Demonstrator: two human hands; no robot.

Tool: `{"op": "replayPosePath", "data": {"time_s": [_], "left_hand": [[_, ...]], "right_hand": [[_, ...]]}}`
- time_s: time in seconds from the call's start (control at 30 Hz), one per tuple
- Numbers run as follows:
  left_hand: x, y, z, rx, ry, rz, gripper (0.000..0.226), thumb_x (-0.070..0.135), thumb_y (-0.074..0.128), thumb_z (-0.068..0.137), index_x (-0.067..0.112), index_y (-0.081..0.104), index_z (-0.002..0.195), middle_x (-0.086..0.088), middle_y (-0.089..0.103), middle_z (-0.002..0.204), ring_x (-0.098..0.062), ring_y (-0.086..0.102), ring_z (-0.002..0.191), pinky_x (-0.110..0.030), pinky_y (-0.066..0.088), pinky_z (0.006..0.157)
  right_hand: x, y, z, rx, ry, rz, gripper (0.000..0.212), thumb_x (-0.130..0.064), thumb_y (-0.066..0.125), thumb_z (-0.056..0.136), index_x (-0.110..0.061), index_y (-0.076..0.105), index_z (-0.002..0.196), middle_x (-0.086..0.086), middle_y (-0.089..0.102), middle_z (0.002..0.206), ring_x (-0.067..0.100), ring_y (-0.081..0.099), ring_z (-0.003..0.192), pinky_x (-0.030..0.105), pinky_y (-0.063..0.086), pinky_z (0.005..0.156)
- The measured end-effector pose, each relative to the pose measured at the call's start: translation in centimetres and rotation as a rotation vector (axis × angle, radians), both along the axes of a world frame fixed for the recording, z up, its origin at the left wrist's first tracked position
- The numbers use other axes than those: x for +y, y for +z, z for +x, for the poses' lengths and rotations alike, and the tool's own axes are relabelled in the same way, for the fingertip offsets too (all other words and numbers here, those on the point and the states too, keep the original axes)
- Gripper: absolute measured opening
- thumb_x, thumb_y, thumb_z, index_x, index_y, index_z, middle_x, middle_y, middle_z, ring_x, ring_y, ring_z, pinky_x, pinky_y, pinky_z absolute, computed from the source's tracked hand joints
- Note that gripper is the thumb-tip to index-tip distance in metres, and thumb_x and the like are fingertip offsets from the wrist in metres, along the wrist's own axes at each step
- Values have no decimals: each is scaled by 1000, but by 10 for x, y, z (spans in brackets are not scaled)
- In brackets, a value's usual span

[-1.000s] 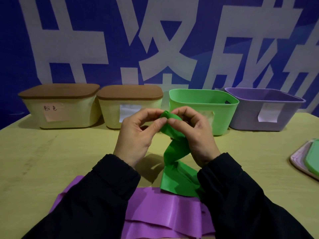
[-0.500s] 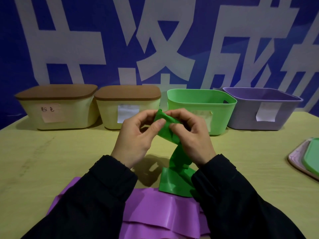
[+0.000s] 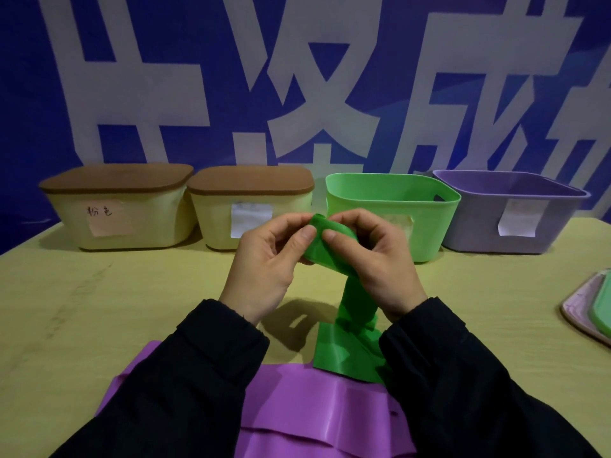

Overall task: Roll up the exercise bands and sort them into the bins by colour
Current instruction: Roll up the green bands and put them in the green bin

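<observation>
I see the left hand (image 3: 264, 259) and the right hand (image 3: 373, 259) raised together above the bench (image 3: 82, 309), both working the top end of the green band (image 3: 344, 325). The left fingers (image 3: 305, 234) curl round the rolled end and pinch it with the thumb; the right fingers (image 3: 330, 233) pinch the same roll from the other side, thumb tip almost touching the left thumb. Below the hands the band hangs down twisted, and its loose lower end lies on the bench between the two black sleeves (image 3: 185, 385), its edge overlapping the purple band (image 3: 314, 411). That purple band lies flat and unrolled at the near edge, partly under both forearms.

Along the far edge of the bench stand four bins in a row. From the left: a cream bin (image 3: 122, 223) with a brown lid and a handwritten pink label, a second cream bin (image 3: 218, 226) with a brown lid and a white label, an open green bin (image 3: 426, 226) directly behind the hands, and an open purple bin (image 3: 479, 226) with a white label. At the right edge I make out a pink lid (image 3: 578, 302) with a green lid (image 3: 603, 305) lying on it. A blue banner (image 3: 215, 77) with large white characters fills the background.
</observation>
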State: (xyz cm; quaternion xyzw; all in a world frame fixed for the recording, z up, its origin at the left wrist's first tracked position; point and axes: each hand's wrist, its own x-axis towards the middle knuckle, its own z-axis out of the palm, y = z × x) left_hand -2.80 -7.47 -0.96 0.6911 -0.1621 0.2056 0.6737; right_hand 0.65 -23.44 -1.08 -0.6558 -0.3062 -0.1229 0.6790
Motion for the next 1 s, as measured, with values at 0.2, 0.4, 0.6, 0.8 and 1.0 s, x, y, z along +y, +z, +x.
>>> {"op": "replayPosePath", "data": {"time_s": [0.2, 0.4, 0.6, 0.8, 1.0], "left_hand": [[-3, -1, 1, 4, 29, -44, 17, 11, 58, 98, 20, 66, 110, -2, 70, 106, -11, 71, 89, -26, 58, 71], [0, -1, 1, 5, 71, -66, 19, 9, 70, 90, 17, 66, 106, -1, 74, 102, -18, 73, 93, -28, 60, 76], [3, 1, -2, -20, 10, -41, 22, 7, 66, 92, 21, 69, 108, 0, 76, 102, -16, 72, 92, -25, 57, 72], [-3, 1, -2, -21, -54, -11, 28, 5, 57, 98, 19, 62, 122, -1, 76, 104, -14, 70, 90, -24, 55, 71], [-1, 2, -3, 8, -31, -33, 29, 18, 73, 81, 19, 69, 110, -2, 76, 100, -15, 72, 83, -24, 56, 69]], "right_hand": [[4, 3, -7, 43, -5, 87, 12, -5, 72, 88, -13, 76, 94, 3, 76, 87, 12, 70, 81, 24, 55, 71], [6, 1, -8, 49, 31, 61, 21, -4, 68, 89, -21, 75, 99, -6, 76, 90, 6, 69, 85, 19, 53, 74], [0, 2, -3, 39, 34, 49, 15, -4, 69, 90, -16, 75, 97, 2, 76, 91, 14, 70, 85, 27, 55, 76], [-2, 2, -2, 34, 5, 86, 6, -3, 69, 90, -8, 72, 92, 1, 72, 84, 12, 68, 78, 24, 54, 69], [2, -2, -2, -18, -33, 19, 9, -10, 67, 91, -15, 73, 93, 2, 73, 87, 13, 68, 82, 27, 56, 73]]}}
